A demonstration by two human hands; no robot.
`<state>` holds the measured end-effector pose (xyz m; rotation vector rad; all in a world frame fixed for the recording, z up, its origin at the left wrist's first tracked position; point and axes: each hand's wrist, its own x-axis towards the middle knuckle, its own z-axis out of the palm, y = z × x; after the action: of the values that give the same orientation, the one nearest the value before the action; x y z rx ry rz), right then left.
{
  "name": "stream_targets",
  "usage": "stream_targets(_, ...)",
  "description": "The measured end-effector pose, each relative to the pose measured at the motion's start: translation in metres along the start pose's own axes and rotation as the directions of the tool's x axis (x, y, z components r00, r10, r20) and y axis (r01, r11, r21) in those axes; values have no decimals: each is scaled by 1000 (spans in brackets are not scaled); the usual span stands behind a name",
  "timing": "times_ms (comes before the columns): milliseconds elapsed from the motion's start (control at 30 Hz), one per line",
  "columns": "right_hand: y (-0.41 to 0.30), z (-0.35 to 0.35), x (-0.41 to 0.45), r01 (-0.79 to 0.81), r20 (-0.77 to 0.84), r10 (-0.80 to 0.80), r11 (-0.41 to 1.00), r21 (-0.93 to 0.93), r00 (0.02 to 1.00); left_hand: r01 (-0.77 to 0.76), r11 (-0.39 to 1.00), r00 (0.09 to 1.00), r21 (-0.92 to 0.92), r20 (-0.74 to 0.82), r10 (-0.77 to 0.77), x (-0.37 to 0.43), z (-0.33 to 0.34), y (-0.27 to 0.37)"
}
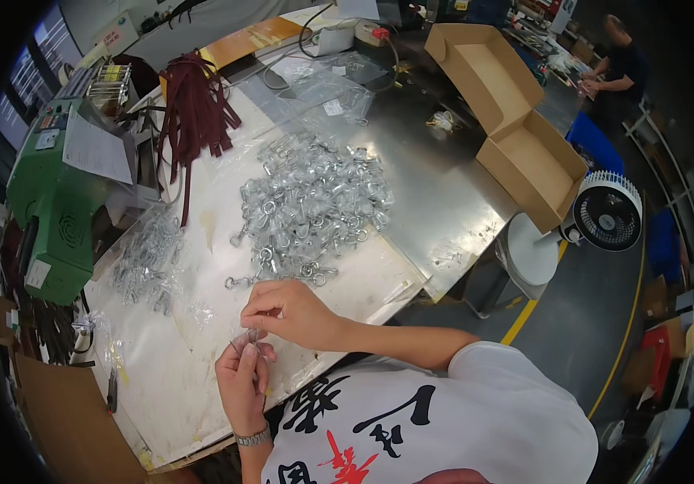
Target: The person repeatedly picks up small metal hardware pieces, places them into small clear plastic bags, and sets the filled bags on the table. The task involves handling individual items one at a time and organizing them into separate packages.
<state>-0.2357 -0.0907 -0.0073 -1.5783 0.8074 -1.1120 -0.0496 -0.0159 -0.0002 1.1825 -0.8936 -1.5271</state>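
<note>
Near the front of the white worktable [159, 357], my left hand [241, 369], with a metal-band watch on its wrist, pinches a small metal ring fitting [253, 336]. My right hand [289, 311] comes in from the right, its thumb and fingertips closed at the upper side of the same fitting. Fingers hide most of the piece. Just beyond my hands lies a large heap of metal clasps with rings [317, 193], many in clear plastic wrapping. A smaller heap of wrapped metal fittings [147, 263] lies to the left.
At the left stands a green machine [56, 212], with dark red straps [195, 109] beyond it. A utility knife [112, 390] lies near the left edge. An open cardboard box [528, 163], a round stool [528, 251] and a fan [607, 215] are at right. Another person [619, 66] works farther back.
</note>
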Motion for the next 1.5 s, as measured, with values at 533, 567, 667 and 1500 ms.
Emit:
stream_targets(533, 12, 27, -14, -423, 164, 398, 745, 516, 902, 12, 999, 999, 41, -49, -9, -1, -6, 3)
stream_targets(567, 14, 31, -13, -419, 141, 410, 739, 528, 901, 18, 1000, 999, 14, -44, -17, -3, -7, 4)
stream_targets(667, 8, 31, -10, -403, 95, 430, 718, 567, 898, 18, 1000, 1000, 11, -18, -18, -8, -6, 12)
stream_targets(1500, 11, 26, -16, -661, 535, 430, 650, 375, 727, -46, 964, 999, 263, 18, 43, -4, -43, 17)
